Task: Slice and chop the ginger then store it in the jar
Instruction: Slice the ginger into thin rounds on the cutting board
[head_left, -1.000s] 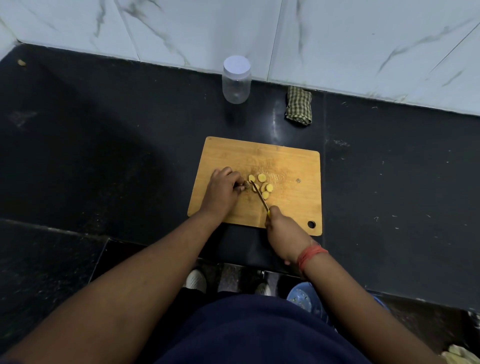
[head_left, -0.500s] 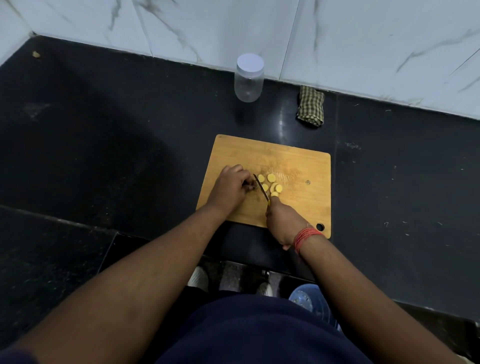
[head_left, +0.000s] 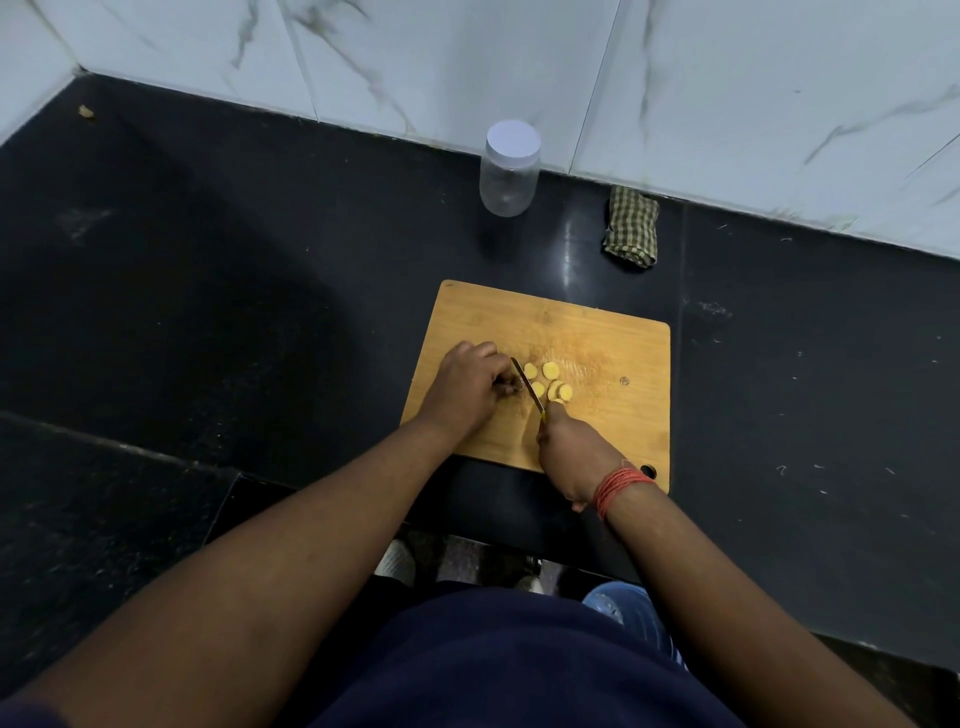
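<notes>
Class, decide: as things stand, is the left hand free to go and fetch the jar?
Probably not yet. The left hand is pinning the ginger beside the knife. The counter up to the jar looks unobstructed, though.

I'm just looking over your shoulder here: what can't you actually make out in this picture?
- The uncut ginger: head view, hidden under the left hand.
- The knife handle: wrapped inside the right hand.
- The jar: whether anything is inside, too small and glary.
- The scrap in the counter's far left corner: too small to identify.
</notes>
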